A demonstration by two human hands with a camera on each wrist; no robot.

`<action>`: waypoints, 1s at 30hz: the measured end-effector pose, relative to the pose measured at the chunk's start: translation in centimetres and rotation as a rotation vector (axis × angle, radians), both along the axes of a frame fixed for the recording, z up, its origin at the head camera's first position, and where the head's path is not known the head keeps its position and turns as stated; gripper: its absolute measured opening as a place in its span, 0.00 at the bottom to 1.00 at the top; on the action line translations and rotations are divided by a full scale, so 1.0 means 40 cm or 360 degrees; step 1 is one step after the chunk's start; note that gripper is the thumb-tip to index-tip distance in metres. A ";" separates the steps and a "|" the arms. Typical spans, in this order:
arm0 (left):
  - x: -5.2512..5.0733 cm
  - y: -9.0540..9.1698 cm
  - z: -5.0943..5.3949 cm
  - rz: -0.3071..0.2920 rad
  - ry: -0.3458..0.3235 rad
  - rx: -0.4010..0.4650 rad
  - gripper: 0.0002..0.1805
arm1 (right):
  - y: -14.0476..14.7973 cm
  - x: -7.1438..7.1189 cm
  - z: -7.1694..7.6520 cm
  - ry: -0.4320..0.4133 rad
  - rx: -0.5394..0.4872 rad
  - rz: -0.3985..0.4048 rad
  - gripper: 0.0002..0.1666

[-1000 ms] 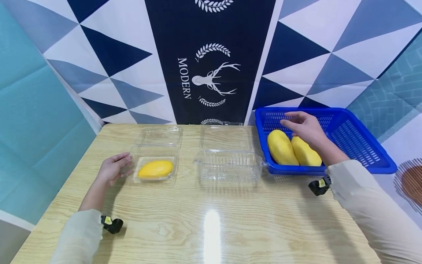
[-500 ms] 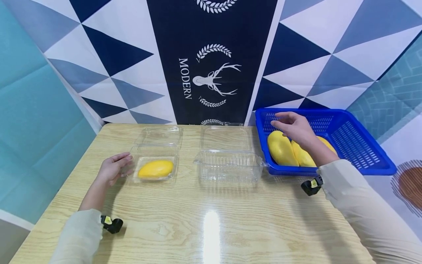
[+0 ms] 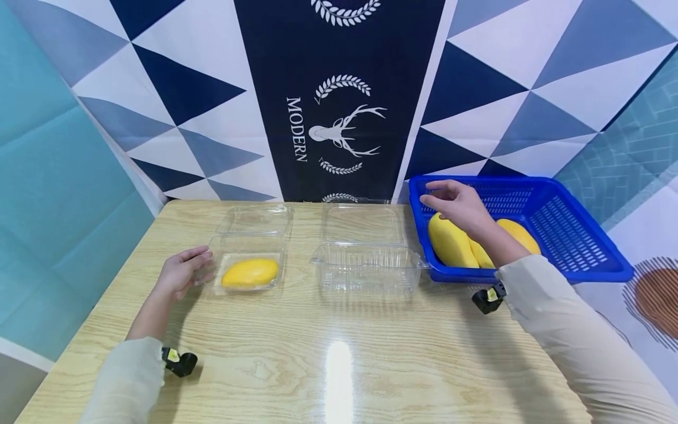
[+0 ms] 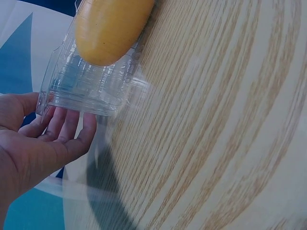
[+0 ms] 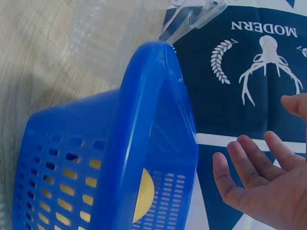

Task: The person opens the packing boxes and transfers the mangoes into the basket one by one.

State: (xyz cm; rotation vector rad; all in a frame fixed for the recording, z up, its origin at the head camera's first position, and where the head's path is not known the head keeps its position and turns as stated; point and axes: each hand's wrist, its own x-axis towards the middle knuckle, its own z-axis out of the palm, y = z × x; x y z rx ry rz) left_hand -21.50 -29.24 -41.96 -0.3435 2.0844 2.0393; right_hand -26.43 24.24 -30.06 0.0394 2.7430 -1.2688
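My left hand [image 3: 184, 272] touches the left end of a small clear plastic clamshell box [image 4: 79, 98], its lid [image 3: 256, 220] folded back. A yellow mango [image 3: 250, 272] lies inside that box. My right hand [image 3: 458, 205] hovers above the left part of a blue plastic basket [image 3: 588, 241], thumb and fingers apart and nothing between them. Three yellow mangoes show in the basket, one at the left [image 3: 450, 241], the others partly behind my right forearm. In the right wrist view the right hand [image 5: 268, 177] is beside the basket's rim [image 5: 139, 96], apart from it.
Between the small box and the basket stands a larger clear clamshell box [image 3: 368, 271], lid [image 3: 364, 224] raised at the back. All rest on a wood-grain table [image 3: 265, 353]. A patterned cloth wall [image 3: 339, 59] rises right behind.
My right hand has moved left across the basket, bringing another mango into view right of the forearm. The left hand has stayed at the small box.
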 end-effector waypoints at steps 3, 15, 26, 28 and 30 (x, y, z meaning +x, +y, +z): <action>0.002 0.000 0.000 -0.0001 -0.0001 -0.0001 0.31 | -0.010 -0.001 0.001 -0.0004 -0.0008 0.0012 0.42; 0.004 -0.004 -0.006 -0.0004 -0.0006 0.0007 0.31 | -0.054 -0.012 -0.004 0.0008 -0.0071 0.0069 0.37; 0.002 -0.005 -0.006 -0.0015 -0.0005 0.0022 0.32 | -0.086 -0.013 -0.007 0.0022 -0.0076 0.0092 0.35; 0.001 -0.005 -0.007 -0.0019 -0.0005 0.0021 0.32 | -0.091 -0.014 -0.009 0.0027 -0.0089 0.0103 0.35; 0.000 -0.006 -0.007 -0.0018 -0.0006 0.0019 0.32 | -0.096 -0.016 -0.010 0.0029 -0.0118 0.0123 0.34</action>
